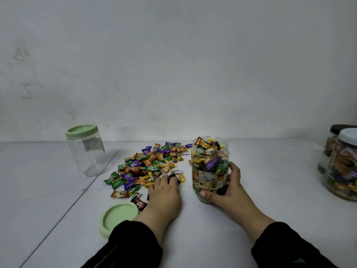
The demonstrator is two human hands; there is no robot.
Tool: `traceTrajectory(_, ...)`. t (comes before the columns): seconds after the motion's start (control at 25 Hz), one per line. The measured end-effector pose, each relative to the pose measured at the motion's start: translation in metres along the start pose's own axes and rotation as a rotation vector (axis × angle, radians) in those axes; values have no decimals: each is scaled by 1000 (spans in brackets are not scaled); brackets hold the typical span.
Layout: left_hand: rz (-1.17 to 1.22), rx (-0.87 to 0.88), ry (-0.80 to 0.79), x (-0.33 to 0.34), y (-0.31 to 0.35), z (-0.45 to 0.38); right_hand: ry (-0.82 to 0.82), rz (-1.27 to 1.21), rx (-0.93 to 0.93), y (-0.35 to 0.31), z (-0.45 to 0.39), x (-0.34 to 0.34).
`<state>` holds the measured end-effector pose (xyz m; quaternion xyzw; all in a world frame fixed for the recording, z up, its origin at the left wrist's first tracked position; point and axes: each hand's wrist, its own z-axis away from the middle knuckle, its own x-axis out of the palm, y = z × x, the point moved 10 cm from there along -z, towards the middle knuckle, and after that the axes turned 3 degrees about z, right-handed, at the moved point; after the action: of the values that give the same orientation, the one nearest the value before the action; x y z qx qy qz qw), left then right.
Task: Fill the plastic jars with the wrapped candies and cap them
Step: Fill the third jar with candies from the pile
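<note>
A clear plastic jar [209,167] stands uncapped at centre right, packed with wrapped candies up to its mouth. My right hand [228,188] grips its lower part, thumb in front and fingers round the right side. A spread of loose wrapped candies [148,167] lies on the white table to the jar's left. My left hand [166,192] lies palm down on the near edge of that pile, fingertips curled over a dark-wrapped candy. A loose pale green lid [116,217] lies upside down beside my left wrist.
An empty clear jar with a green cap [86,150] stands at the far left. Two filled jars stand at the right edge, one with a white cap [342,167] and one with a black cap [336,130] behind it. A grey wall rises behind the table [270,171].
</note>
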<state>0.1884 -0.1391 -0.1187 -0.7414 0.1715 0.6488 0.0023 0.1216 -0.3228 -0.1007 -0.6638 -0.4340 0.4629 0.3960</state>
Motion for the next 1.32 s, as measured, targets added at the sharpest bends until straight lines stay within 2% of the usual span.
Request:
traceTrajectory(0.12, 34, 21, 70, -7, 0, -6, 42, 5, -23, -3, 0, 3)
traceTrajectory(0.32, 78, 36, 82, -12, -1, -15, 75, 20, -25, -8, 3, 3)
traceTrajectory(0.44, 119, 39, 178, -27, -4, -16, 74, 12, -26, -8, 4, 2)
traceTrajectory(0.68, 768, -93, 461, -91, -23, -9, 47, 14, -24, -5, 2, 2)
traceTrajectory(0.76, 878, -65, 569, -128, -12, -4, 38, 19, -17, -3, 1, 3)
traceTrajectory(0.88, 972, 75, 671, -185, 31, -1, 29, 22, -19, -3, 0, 3)
traceTrajectory(1.0, 950, 242, 640, -214, 86, -5, 21, 8, -24, -3, -1, 3)
traceTrajectory(1.12, 736, 304, 384, -191, 132, -16, 21, -12, -29, -1, -1, 1)
traceTrajectory(1.2, 803, 293, 288, -172, 134, -14, 22, -12, -33, -1, -1, 0)
traceTrajectory(1.24, 908, 280, 298, -169, 127, -11, 27, -10, -36, 0, -2, -1)
traceTrajectory(1.32, 1090, 203, 437, -165, 97, -2, 34, 5, -38, 1, -3, -2)
